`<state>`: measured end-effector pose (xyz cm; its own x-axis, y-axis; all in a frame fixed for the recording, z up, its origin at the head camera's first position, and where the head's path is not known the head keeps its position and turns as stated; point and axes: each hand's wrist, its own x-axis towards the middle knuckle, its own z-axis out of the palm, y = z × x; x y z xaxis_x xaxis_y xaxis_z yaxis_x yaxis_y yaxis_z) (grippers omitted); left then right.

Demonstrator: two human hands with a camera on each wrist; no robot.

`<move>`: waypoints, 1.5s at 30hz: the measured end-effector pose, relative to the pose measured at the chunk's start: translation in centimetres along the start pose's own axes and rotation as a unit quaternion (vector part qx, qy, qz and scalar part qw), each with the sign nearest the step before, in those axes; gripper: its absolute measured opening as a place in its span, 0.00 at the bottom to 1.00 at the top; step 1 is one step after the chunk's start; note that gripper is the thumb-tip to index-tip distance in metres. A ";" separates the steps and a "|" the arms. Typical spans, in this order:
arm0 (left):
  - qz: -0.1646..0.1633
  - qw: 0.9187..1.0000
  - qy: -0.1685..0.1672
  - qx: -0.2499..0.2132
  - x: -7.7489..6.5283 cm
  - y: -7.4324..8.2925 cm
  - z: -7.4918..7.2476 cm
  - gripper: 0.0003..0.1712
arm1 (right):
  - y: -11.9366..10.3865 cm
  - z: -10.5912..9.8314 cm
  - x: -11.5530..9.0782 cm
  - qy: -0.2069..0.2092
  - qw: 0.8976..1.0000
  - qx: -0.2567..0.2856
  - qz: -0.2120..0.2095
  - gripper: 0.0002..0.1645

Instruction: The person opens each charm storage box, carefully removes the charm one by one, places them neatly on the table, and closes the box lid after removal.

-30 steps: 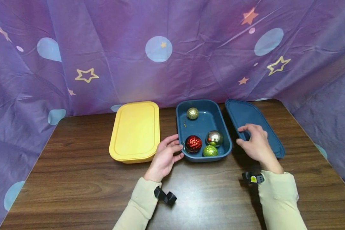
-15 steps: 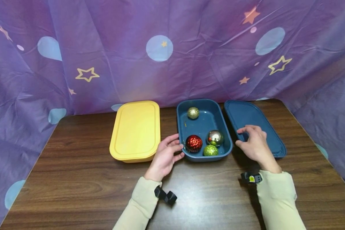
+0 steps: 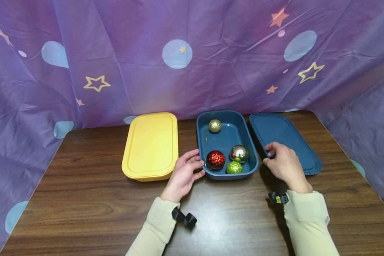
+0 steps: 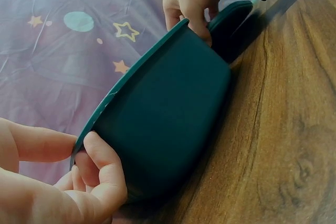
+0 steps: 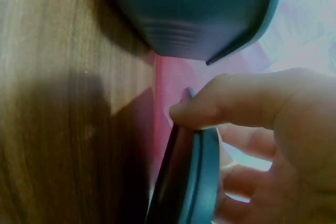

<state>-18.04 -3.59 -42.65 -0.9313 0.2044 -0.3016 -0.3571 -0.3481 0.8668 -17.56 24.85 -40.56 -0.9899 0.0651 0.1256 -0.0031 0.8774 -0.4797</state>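
Observation:
A blue box stands open in the middle of the table. Inside it are a red ball ornament, a shiny silver ball, a green glitter ball and a gold glitter ball. My left hand pinches the box's rim at its near left corner, as the left wrist view shows. To the right of the box, my right hand grips the left edge of the blue lid. That edge is raised off the table, with the thumb against the lid's side.
A yellow lidded box stands left of the blue box. Behind the wooden table hangs a purple curtain with stars and circles. A small gap separates the lid from the blue box.
The lid has turned to lie flatter, its far right edge shifting slightly right. My right hand has rolled a little with it. My left hand and the blue box stay in place.

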 end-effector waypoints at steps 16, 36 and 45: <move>0.000 1.000 0.003 0.001 -0.1 0.0 0.0 0.32 | 0.0 0.7 0.3 -0.084 0.996 -0.023 0.016 0.20; -0.004 1.000 0.006 0.003 -0.1 0.1 0.1 0.32 | 0.1 1.1 0.4 -0.121 0.992 -0.005 -0.016 0.18; -0.004 1.000 0.005 0.002 -0.1 0.1 0.1 0.32 | 0.2 1.0 0.4 -0.144 0.989 0.000 -0.030 0.20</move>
<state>-17.97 -3.57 -42.50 -0.9288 0.1979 -0.3133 -0.3650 -0.3423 0.8658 -18.14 24.56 -41.42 -0.9872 -0.1248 -0.0995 -0.0625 0.8756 -0.4790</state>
